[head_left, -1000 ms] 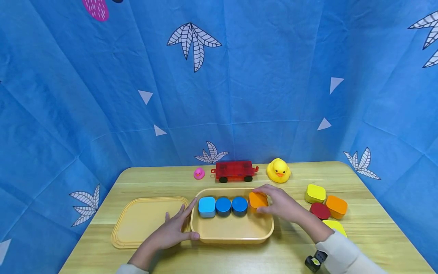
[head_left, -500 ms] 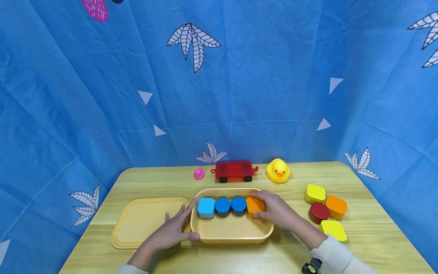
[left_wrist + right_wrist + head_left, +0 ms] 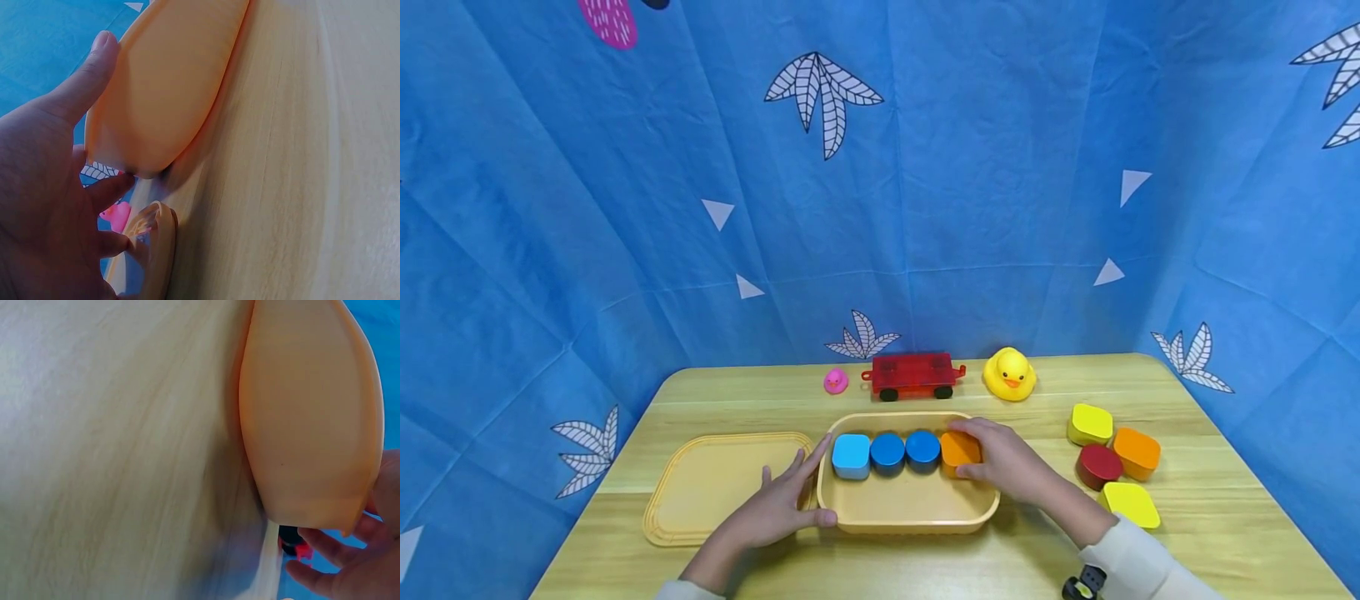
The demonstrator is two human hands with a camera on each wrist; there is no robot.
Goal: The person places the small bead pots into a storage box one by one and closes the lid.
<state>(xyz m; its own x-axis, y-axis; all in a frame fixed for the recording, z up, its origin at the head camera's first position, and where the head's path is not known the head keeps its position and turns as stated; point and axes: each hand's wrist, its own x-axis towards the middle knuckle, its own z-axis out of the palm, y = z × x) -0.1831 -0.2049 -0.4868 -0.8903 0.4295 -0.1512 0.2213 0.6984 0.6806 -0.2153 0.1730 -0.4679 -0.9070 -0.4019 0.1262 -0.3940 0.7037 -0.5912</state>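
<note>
A cream plastic box stands in the middle of the table. Along its far inner side sit a light blue squarish block, two dark blue round blocks and an orange squarish block, all in one row. Thumb and fingers of my right hand pinch the orange block at the row's right end. My left hand rests against the box's left end, fingers spread; the left wrist view shows its thumb at the rim. In the right wrist view the box wall hides the blocks.
A cream lid lies left of the box. Behind stand a small pink duck, a red toy wagon and a yellow duck. To the right are yellow blocks, an orange block and a dark red block.
My right hand has brought the orange block slightly left and down, up beside the dark blue blocks, then held there. The left hand has stayed in place.
</note>
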